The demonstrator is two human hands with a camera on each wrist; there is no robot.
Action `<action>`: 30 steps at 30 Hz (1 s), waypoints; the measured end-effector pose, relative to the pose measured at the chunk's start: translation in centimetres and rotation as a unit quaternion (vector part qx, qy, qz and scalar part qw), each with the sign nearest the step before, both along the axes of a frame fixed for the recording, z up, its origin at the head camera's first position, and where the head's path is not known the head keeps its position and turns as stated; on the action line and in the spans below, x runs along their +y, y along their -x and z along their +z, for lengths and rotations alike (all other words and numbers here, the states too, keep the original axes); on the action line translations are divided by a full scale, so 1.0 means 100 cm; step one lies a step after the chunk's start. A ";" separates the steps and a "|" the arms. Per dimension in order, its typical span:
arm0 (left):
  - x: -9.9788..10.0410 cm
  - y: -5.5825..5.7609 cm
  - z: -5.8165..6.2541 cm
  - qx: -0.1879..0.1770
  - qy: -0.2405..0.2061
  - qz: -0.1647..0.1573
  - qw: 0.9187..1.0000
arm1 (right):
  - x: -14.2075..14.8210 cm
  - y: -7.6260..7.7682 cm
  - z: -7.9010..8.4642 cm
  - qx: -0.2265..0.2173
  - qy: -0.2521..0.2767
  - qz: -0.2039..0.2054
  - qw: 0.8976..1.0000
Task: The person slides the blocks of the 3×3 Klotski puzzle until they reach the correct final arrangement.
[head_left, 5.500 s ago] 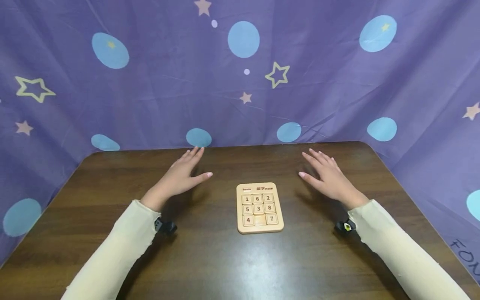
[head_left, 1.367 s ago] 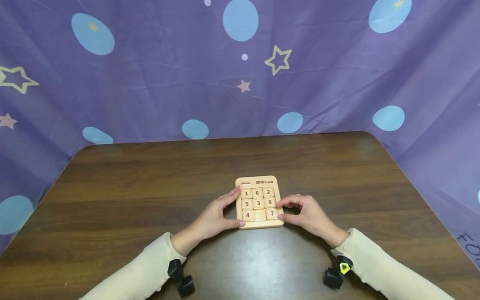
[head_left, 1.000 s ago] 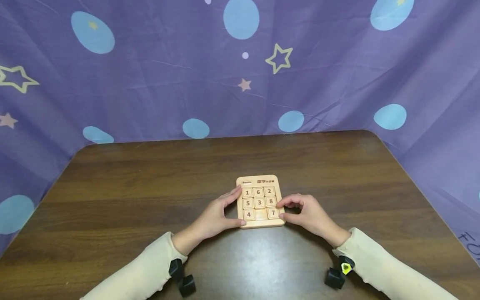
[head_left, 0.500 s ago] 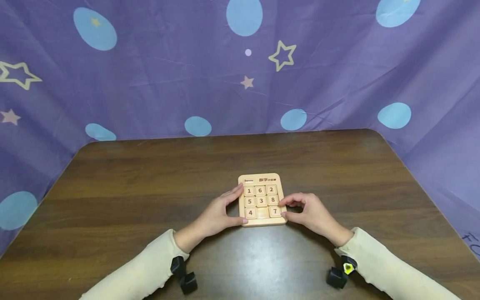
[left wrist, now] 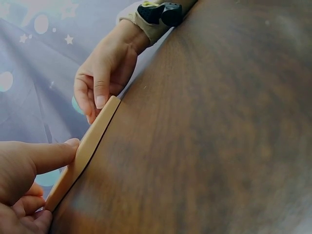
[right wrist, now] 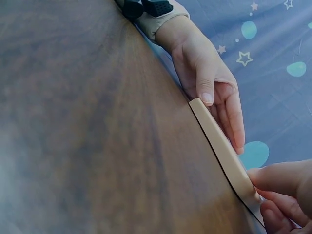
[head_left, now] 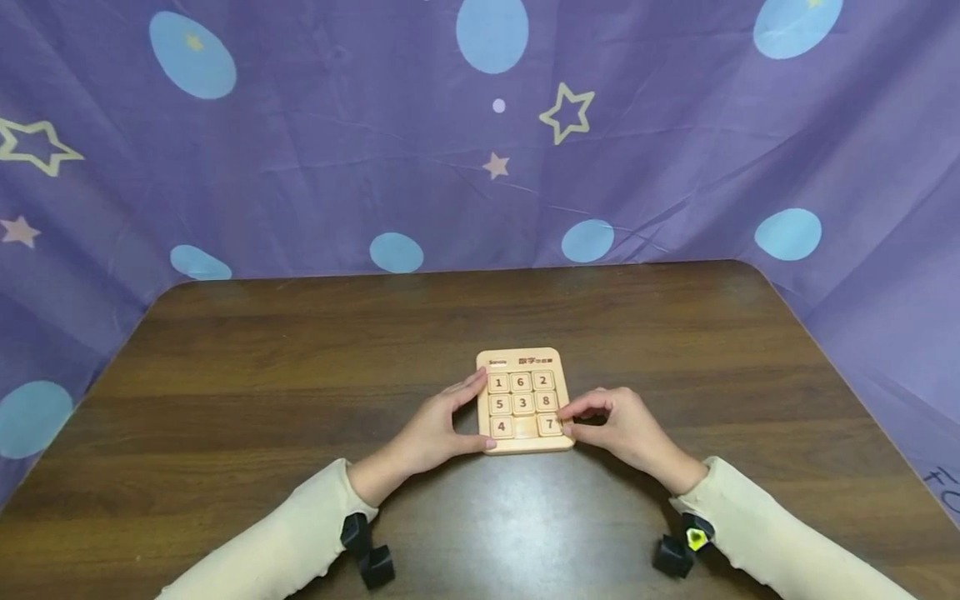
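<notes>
A pale wooden number sliding puzzle [head_left: 522, 446] lies on the table in the head view. Its tiles read 1 6 2, 5 3 8, then 4, a gap and 7. My left hand [head_left: 427, 433] holds the left side, thumb on the lower left corner and fingers along the edge. At the right side, my right hand [head_left: 618, 425] has thumb and index finger on the edge beside the 7 tile [head_left: 550, 424], other fingers curled. The left wrist view shows the puzzle's near edge [left wrist: 90, 146] under my left thumb; in the right wrist view my right thumb [right wrist: 273, 178] touches that edge.
The brown wooden table [head_left: 300, 350] extends around the puzzle. A purple curtain [head_left: 337, 150] with stars and blue dots hangs behind its far edge. Black wrist devices [head_left: 367, 550] sit below both light sleeves.
Several seconds ago both hands were spread apart above the table; since then they have come in to the puzzle's sides. Lately the right index finger has shifted slightly down towards the 7 tile.
</notes>
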State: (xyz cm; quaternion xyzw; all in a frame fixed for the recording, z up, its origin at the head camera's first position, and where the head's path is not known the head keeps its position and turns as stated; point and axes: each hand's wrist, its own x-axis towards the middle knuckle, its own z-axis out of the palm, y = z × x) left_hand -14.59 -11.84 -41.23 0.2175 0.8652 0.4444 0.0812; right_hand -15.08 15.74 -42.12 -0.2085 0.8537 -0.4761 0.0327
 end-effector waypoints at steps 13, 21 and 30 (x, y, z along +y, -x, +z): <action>0.001 0.000 0.002 -0.005 0.004 0.008 1.000 | -0.005 -0.002 0.003 -0.008 0.007 -0.010 1.000; 0.001 0.001 0.001 -0.005 0.003 0.009 1.000 | -0.008 -0.005 -0.001 0.011 0.003 -0.027 1.000; 0.001 0.001 0.000 -0.004 -0.001 0.008 1.000 | -0.014 -0.008 -0.007 0.042 0.015 -0.046 0.998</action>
